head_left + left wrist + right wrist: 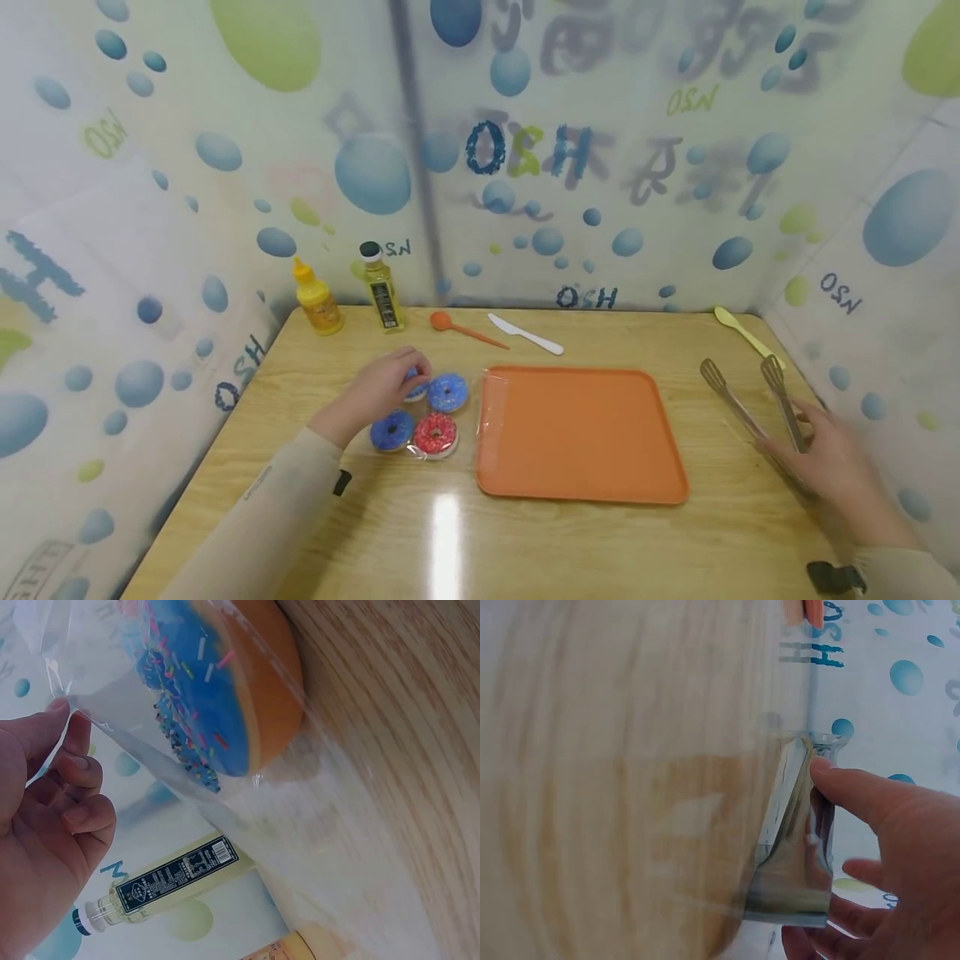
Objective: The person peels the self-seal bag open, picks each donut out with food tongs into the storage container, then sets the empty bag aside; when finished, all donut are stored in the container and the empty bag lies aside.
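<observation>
My left hand point(377, 390) is over the back left of a group of doughnuts, three blue and one red point(424, 442). In the left wrist view, thumb and forefinger pinch the edge of a clear plastic bag point(142, 761), while the other fingers curl loosely. Inside that bag lies a blue-iced doughnut point(225, 697) with sprinkles. At the table's right side, my right hand point(832, 458) holds metal tongs point(790, 417), thumb on one arm and fingers at the other. The slotted tong ends are spread apart. Up close, the thumb presses the shiny metal point(799, 840).
An orange tray point(577, 437) lies between my hands. Along the back stand a yellow squeeze bottle point(318, 304) and an oil bottle point(384, 296). An orange spoon point(442, 322), a white knife point(525, 335) and a yellow-green utensil point(738, 327) lie nearby. Patterned walls enclose the table.
</observation>
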`<state>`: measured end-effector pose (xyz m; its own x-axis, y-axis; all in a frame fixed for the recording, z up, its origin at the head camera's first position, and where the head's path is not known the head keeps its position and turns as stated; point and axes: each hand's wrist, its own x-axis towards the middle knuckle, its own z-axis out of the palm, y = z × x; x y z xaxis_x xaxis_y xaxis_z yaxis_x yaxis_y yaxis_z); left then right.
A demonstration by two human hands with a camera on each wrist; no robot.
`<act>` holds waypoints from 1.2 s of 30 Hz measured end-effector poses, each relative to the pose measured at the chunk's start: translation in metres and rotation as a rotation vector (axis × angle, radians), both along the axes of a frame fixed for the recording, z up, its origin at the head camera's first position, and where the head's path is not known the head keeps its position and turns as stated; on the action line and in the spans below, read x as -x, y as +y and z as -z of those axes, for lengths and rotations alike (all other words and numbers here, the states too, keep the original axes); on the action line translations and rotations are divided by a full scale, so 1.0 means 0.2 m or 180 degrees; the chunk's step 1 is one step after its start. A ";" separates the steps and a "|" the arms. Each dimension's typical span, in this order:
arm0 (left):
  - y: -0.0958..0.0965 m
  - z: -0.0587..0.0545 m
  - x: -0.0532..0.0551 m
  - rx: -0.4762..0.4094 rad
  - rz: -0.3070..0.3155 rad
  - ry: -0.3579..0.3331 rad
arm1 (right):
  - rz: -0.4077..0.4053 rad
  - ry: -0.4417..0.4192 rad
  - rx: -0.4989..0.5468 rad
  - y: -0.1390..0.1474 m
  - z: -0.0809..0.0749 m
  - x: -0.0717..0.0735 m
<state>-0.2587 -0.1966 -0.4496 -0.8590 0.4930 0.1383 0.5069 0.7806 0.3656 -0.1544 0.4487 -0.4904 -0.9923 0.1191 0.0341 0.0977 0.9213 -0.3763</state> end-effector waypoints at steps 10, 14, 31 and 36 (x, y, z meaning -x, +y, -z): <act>0.01 -0.01 0.00 0.0078 -0.0014 -0.0096 | -0.0041 -0.0265 0.0006 0.03 0.01 0.01; 0.02 -0.01 0.00 0.0077 -0.0025 -0.0127 | -0.0028 -0.0177 0.0029 0.03 0.02 0.01; 0.02 0.00 0.00 0.0059 0.0005 -0.0110 | -0.0300 0.0752 0.0217 -0.14 0.01 0.01; 0.02 0.00 -0.01 0.0046 0.0010 -0.0088 | -0.0589 0.0988 0.0165 -0.25 0.00 0.01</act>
